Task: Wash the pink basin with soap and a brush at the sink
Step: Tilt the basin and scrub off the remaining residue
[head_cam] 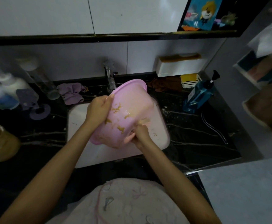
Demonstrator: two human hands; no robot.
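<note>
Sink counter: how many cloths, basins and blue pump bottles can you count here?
Cloths: 2, the purple cloth and the brown cloth
Basins: 1, the pink basin
Pump bottles: 1, the blue pump bottle
Total: 4

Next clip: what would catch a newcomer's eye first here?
The pink basin, tilted over the white sink at centre and smeared with yellowish-brown residue. The left hand grips its rim while the right hand works inside it. To the right, a blue pump bottle stands on the dark counter.
</note>
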